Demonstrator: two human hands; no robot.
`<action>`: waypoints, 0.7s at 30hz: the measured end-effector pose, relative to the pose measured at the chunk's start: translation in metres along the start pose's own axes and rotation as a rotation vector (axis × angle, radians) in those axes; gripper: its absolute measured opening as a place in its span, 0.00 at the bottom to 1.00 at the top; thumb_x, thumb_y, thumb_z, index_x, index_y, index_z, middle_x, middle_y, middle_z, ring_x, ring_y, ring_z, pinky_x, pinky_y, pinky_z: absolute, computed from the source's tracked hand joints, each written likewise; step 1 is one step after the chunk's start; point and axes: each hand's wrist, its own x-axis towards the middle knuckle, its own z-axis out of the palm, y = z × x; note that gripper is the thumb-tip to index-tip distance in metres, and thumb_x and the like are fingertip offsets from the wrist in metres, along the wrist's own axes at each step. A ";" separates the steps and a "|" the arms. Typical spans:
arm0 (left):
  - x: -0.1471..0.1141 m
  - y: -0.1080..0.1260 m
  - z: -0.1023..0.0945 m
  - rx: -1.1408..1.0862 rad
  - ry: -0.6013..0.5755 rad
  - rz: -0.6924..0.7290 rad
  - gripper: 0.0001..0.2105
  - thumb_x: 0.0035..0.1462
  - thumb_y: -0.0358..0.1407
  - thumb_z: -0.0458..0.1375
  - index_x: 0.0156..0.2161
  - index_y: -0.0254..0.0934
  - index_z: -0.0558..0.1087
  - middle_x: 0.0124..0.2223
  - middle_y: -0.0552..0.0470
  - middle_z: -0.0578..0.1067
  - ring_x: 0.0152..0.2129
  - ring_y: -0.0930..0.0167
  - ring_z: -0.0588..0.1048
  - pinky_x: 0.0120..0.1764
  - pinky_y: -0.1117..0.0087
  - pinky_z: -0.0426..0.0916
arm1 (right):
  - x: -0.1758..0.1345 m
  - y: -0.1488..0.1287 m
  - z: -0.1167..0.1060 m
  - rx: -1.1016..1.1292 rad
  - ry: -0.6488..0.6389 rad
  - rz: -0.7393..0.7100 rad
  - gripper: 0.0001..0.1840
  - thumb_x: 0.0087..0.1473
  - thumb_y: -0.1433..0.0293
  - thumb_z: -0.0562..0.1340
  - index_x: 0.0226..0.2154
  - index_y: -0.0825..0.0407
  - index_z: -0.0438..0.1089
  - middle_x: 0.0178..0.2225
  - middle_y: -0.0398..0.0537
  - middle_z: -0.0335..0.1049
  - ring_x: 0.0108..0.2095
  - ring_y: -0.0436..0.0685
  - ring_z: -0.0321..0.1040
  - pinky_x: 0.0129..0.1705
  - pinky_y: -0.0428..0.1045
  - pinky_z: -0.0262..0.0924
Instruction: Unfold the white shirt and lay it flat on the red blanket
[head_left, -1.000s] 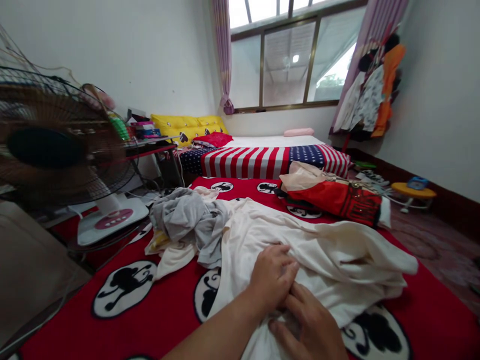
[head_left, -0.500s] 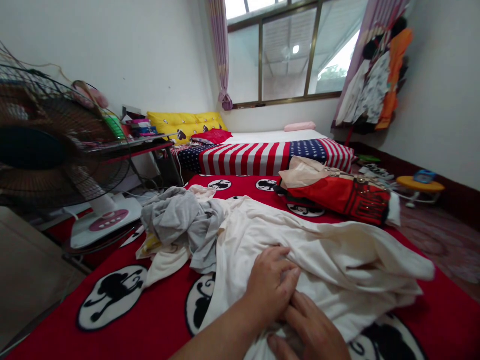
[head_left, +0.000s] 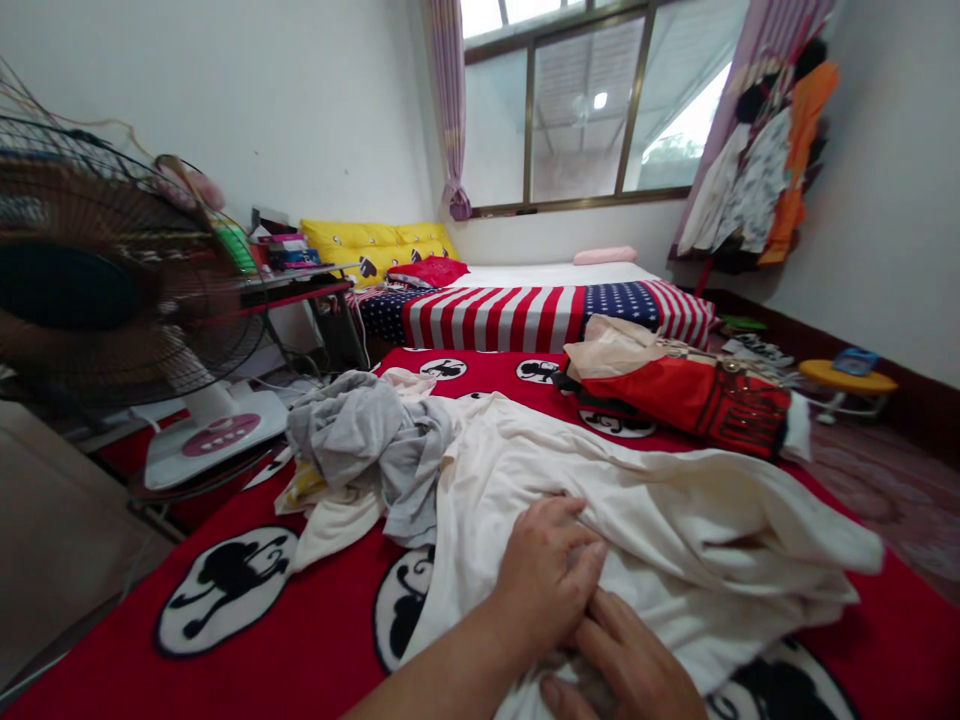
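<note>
White cloth [head_left: 637,500] was touched by the left hand [head_left: 550,565] and right hand [head_left: 634,655] (whether gripped could not be told); folds [head_left: 720,545] were best eased out gently.

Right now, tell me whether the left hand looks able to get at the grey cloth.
Probably yes: the left hand is on the white cloth, and the grey cloth lies uncovered on top, just to its left, with nothing standing between them.
</note>
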 end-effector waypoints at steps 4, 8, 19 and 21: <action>0.000 0.000 0.000 -0.009 0.001 0.001 0.09 0.57 0.35 0.56 0.36 0.41 0.80 0.53 0.50 0.73 0.52 0.64 0.67 0.56 0.60 0.59 | -0.001 0.001 0.001 -0.003 0.011 -0.017 0.18 0.43 0.72 0.64 0.41 0.47 0.72 0.41 0.48 0.73 0.40 0.57 0.71 0.40 0.46 0.68; 0.000 0.001 -0.001 -0.010 0.005 0.001 0.09 0.57 0.35 0.56 0.36 0.41 0.80 0.53 0.50 0.73 0.52 0.64 0.67 0.56 0.59 0.59 | 0.000 0.000 0.000 0.007 0.014 -0.008 0.18 0.44 0.72 0.64 0.41 0.47 0.72 0.41 0.49 0.73 0.41 0.57 0.71 0.40 0.47 0.68; 0.000 -0.001 -0.001 0.009 0.003 0.014 0.09 0.57 0.36 0.56 0.36 0.41 0.80 0.52 0.50 0.74 0.51 0.65 0.67 0.56 0.61 0.59 | -0.002 -0.001 -0.002 0.031 -0.037 0.021 0.17 0.46 0.70 0.64 0.41 0.46 0.72 0.40 0.48 0.72 0.41 0.57 0.71 0.40 0.47 0.68; 0.001 -0.001 -0.001 0.012 0.002 0.011 0.09 0.58 0.36 0.56 0.36 0.41 0.80 0.53 0.50 0.73 0.52 0.65 0.67 0.56 0.61 0.59 | -0.002 -0.001 -0.002 0.036 -0.047 0.015 0.17 0.46 0.70 0.64 0.42 0.47 0.72 0.41 0.49 0.72 0.41 0.57 0.71 0.41 0.47 0.68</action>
